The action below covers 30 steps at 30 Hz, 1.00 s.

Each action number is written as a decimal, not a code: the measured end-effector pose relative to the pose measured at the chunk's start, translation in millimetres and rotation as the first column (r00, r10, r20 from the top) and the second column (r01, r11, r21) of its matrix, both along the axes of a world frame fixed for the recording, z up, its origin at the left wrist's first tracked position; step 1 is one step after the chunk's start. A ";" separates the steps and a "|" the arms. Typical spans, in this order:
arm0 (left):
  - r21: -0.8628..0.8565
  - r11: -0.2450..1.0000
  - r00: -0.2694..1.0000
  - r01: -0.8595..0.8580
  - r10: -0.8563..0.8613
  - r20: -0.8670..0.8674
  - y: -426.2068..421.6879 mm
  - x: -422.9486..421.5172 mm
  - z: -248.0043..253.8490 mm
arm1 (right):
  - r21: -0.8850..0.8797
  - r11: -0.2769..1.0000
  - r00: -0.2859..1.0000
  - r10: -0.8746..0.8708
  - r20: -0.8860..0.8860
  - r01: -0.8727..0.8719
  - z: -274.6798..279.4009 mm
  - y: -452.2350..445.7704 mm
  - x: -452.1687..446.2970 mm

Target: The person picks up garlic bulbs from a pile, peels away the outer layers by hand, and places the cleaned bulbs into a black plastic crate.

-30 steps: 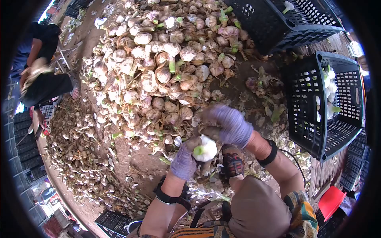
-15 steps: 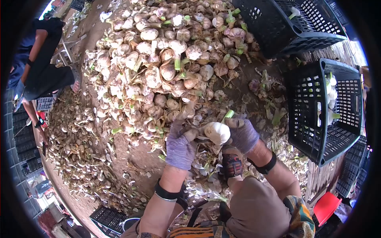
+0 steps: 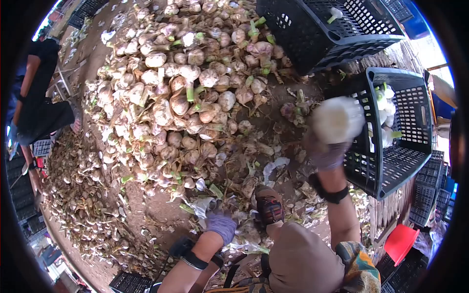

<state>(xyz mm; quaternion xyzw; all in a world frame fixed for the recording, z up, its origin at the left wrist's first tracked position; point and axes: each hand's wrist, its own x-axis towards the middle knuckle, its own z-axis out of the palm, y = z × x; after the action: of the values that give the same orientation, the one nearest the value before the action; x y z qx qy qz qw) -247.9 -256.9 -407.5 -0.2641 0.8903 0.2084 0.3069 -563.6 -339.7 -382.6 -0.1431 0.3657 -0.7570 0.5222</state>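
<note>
Monitoring remotely, I see the right hand [image 3: 330,154] has brought its gripped garlic bulb [image 3: 338,120] near the crate [image 3: 375,151], peeling apparently done; the left hand [image 3: 221,227] I can't tell.

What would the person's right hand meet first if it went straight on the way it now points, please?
The right hand, holding a white garlic bulb ahead of it, would probably meet the far black crate first; depth is unclear, so it might pass above.
</note>
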 end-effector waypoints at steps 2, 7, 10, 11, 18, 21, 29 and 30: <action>0.288 0.955 0.997 -0.069 0.059 0.043 -3.7 -6.9 2.9 | -0.470 0.871 0.908 0.305 0.288 -0.143 34.0 -25.3 -28.2; 0.447 0.807 0.922 -0.387 0.342 0.181 -36.5 -29.6 18.6 | 0.445 0.880 0.318 0.380 -0.868 0.163 -58.3 -39.2 -36.6; 0.378 0.807 0.846 -0.454 0.524 -0.100 -55.0 -33.2 20.7 | 0.419 0.879 -0.063 0.443 -0.894 0.226 -90.5 -51.1 -27.4; 0.369 0.774 0.700 -0.515 0.628 -0.340 -59.8 -32.4 21.5 | 0.422 0.878 -0.055 0.444 -0.894 0.225 -90.2 -48.9 -26.3; 0.933 0.116 -0.117 -0.341 0.979 -0.165 -102.5 -66.2 29.5 | 0.479 0.650 0.648 0.735 -0.199 -0.590 -0.8 -28.0 43.9; 0.961 0.054 -0.177 -0.272 0.979 -0.105 -107.4 -64.1 45.1 | 0.346 0.664 0.717 0.696 0.039 -0.663 3.6 -16.6 73.1; 0.401 0.614 0.240 -0.680 0.702 -0.670 -82.2 -51.7 27.0 | 0.505 0.688 0.790 0.612 -0.018 -0.522 -14.9 -3.3 104.8; 0.214 0.701 0.331 -0.680 0.554 -0.764 -82.0 -52.0 28.6 | 0.504 0.688 0.790 0.612 -0.018 -0.522 -11.0 -4.1 104.5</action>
<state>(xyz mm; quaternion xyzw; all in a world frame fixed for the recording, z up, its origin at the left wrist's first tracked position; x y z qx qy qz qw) -299.9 -338.9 -378.9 -0.4838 0.7720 0.3368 -0.2375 -459.1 -343.9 -393.6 -0.1869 0.5234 -0.4272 0.7131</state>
